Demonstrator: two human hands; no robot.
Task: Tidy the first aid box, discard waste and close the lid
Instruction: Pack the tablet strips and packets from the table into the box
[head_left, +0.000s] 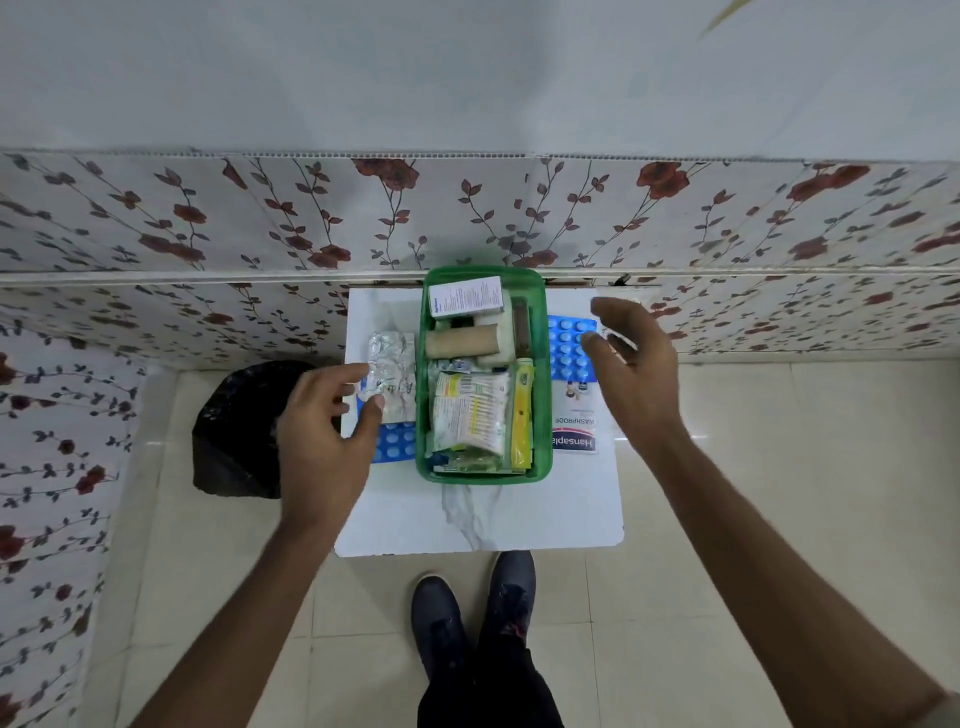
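A green first aid box (543, 395) stands open on a small white table (483, 514), packed with a bandage roll (460, 342), a cotton bud packet (470, 410), a yellow tube (522, 410) and a white carton (465, 296). Left of the box lie a crumpled silver blister strip (392, 358) and a blue tablet strip (396, 441). My left hand (324, 441) hovers over them, fingers apart, fingertips at the silver strip. Right of the box lie a blue tablet strip (566, 348) and a plaster packet (575, 421). My right hand (631, 374) is open above them. No lid shows.
A black bin bag (234, 431) sits on the tiled floor just left of the table. A flowered wall panel (467, 218) runs directly behind the table. My dark shoes (472, 613) stand at the table's front edge.
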